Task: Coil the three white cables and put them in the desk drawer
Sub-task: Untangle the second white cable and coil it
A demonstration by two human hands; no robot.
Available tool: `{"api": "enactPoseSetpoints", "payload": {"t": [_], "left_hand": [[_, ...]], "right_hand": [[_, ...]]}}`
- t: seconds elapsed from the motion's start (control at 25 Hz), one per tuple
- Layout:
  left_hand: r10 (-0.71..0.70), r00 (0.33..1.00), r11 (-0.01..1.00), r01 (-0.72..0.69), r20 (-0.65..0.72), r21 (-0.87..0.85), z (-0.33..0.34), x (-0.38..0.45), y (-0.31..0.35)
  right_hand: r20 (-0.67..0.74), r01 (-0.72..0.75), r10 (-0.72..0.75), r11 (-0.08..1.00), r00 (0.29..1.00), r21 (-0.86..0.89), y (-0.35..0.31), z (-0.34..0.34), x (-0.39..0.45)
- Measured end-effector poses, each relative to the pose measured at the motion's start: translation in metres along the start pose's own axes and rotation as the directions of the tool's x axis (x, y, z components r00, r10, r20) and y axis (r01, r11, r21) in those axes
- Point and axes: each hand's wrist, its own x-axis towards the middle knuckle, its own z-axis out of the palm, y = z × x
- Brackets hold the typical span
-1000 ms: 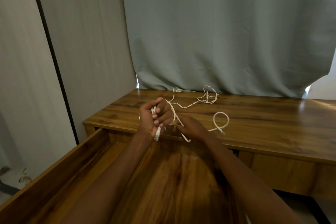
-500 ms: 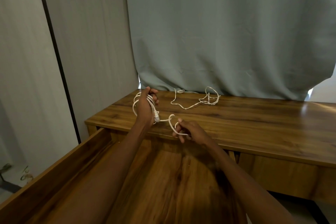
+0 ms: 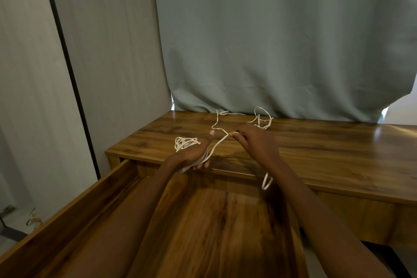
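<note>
Drawer [image 3: 67, 216] open, lower left and centre of frame; nothing coiled inside yet. Your left hand [image 3: 194, 153] at centre, grasping wound cable [image 3: 204, 158], coils [image 3: 185, 142] bunched beside it on counter [image 3: 338, 160]. Your right hand [image 3: 255, 142] pinches taut strand, tail [image 3: 267, 181] hanging over counter edge. Loose cable [image 3: 262, 117] upper centre, near curtain [image 3: 270, 40]. Cord looks light, limp, springy: pinch near wraps. Open counter room right.
</note>
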Motion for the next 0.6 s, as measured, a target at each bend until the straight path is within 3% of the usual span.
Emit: {"api": "enactPoseSetpoints", "payload": {"t": [0.04,0.12,0.24,0.28,0.36,0.48,0.6], "left_hand": [[-0.036,0.986,0.999,0.036,0.161,0.005,-0.001,-0.005,0.003],[-0.010,0.885,0.997,0.047,0.466,-0.068,-0.003,-0.010,0.006],[0.287,0.649,0.878,0.116,0.705,-0.465,-0.003,-0.008,0.001],[0.402,0.585,0.788,0.170,0.704,-0.591,-0.002,-0.008,0.001],[0.595,0.536,0.585,0.222,0.598,-0.780,-0.003,-0.009,0.006],[0.739,0.602,0.282,0.132,0.303,-0.950,-0.002,-0.011,0.016],[0.697,0.717,0.059,-0.058,0.000,-0.997,-0.001,-0.005,0.021]], "right_hand": [[0.007,0.101,-0.100,0.993,0.995,-0.068,0.004,0.000,0.003],[0.052,0.270,-0.266,0.953,0.963,-0.136,0.009,0.000,0.010],[0.108,0.395,-0.384,0.914,0.917,-0.096,0.012,0.010,0.015],[0.134,0.394,-0.383,0.916,0.914,-0.071,0.011,0.013,0.013],[0.207,0.336,-0.332,0.942,0.920,0.018,0.003,0.020,0.005],[0.389,0.179,-0.209,0.977,0.897,0.112,-0.014,0.036,-0.007],[0.490,-0.058,-0.065,0.971,0.869,0.232,-0.027,0.046,-0.016]]}}
